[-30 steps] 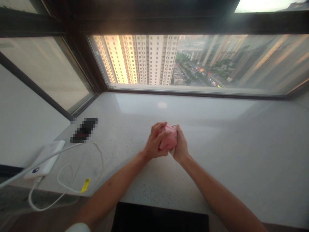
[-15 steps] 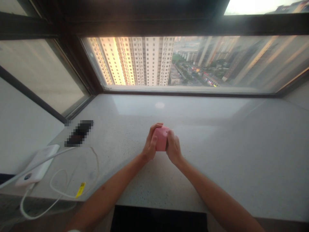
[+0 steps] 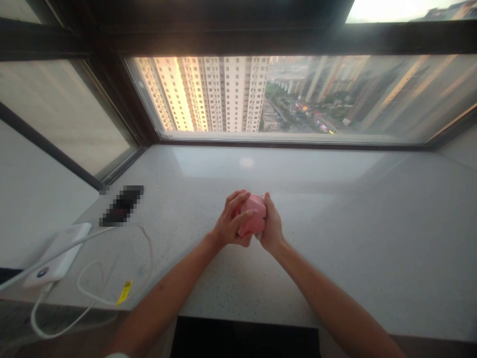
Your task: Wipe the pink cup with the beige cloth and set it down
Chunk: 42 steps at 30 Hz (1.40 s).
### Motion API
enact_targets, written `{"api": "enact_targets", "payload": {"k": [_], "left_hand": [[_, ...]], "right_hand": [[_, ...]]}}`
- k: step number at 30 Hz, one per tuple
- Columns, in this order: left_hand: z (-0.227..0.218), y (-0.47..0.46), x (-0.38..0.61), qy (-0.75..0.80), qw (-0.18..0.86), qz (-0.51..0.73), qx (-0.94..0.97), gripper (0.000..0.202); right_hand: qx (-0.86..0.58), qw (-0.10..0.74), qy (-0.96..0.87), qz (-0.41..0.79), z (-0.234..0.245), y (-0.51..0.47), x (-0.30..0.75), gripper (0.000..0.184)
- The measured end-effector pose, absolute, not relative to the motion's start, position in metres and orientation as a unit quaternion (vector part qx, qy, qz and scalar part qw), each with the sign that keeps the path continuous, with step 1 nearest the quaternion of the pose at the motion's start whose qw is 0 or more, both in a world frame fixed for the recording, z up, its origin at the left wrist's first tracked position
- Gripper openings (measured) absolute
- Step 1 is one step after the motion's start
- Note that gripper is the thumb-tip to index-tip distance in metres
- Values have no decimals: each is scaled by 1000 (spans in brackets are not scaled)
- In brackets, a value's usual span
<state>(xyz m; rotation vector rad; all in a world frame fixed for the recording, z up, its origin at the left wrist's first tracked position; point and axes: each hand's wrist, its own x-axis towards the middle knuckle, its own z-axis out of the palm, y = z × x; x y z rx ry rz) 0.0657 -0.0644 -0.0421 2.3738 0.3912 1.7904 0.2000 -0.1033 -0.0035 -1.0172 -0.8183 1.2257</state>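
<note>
A small pink block (image 3: 254,215) with angled faces is held between both hands above the pale stone sill. Dark notches show along its right edge, but its exact kind is not clear. My left hand (image 3: 231,219) wraps its left side, with fingers over the top and across the front. On the opposite side, my right hand (image 3: 273,221) grips it, thumb up near the top corner. The palms and fingers hide the block's sides and underside.
A white power bank (image 3: 61,253) lies at the left with a white cable (image 3: 84,291) bearing a yellow tag (image 3: 124,293). Behind it is a blurred-out dark object (image 3: 122,206). A window (image 3: 238,99) borders the sill's back; something black (image 3: 246,338) is at the front edge.
The pink block has turned in my hands and now shows more angled faces. My left fingers have moved further across its front, and my right hand has shifted round its right side.
</note>
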Motion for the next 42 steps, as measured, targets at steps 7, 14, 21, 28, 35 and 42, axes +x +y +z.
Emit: {"api": "enact_targets", "payload": {"k": [7,14,21,28,35,42], "left_hand": [[-47,-76,81,228,445,598,627,51],[-38,-69,68,184,252,550,775,90],[-37,-81,79,236,353,603,676,46],[-35,-76,74,168,187,611,751,51],[-37,-76,75,206,215,611,734,53],[-34,-78,77,229,359,603,674,48]], "right_hand": [[-471,583,-515,415,-18,-107,209,64],[-436,611,-326,575,-8,-94,204,63],[-476,599,-461,449,-11,-109,204,65],[-454,637,-362,507,-6,-108,200,61],[-475,605,-408,491,-9,-106,203,62],[-472,589,-486,440,-6,-108,205,64]]}}
